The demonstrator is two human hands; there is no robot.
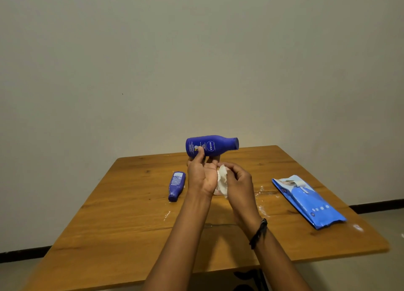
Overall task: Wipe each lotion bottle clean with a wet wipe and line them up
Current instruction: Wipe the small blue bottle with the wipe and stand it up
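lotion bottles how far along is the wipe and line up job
Done: nothing lined up. In hand: the left hand holds a dark blue plastic lotion bottle sideways in the air; the right hand pinches a white wet wipe below it. Remaining: the second blue bottle lies on its side on the wooden table.

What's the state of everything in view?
held lotion bottle: off the table, on its side, cap pointing right, gripped by left hand.
second lotion bottle: lying on the table, untouched.
wet wipe: crumpled, pinched in right hand, off the held bottle.
wipe pack: flat on the table, flap looks peeled back.
table: white smears on top.
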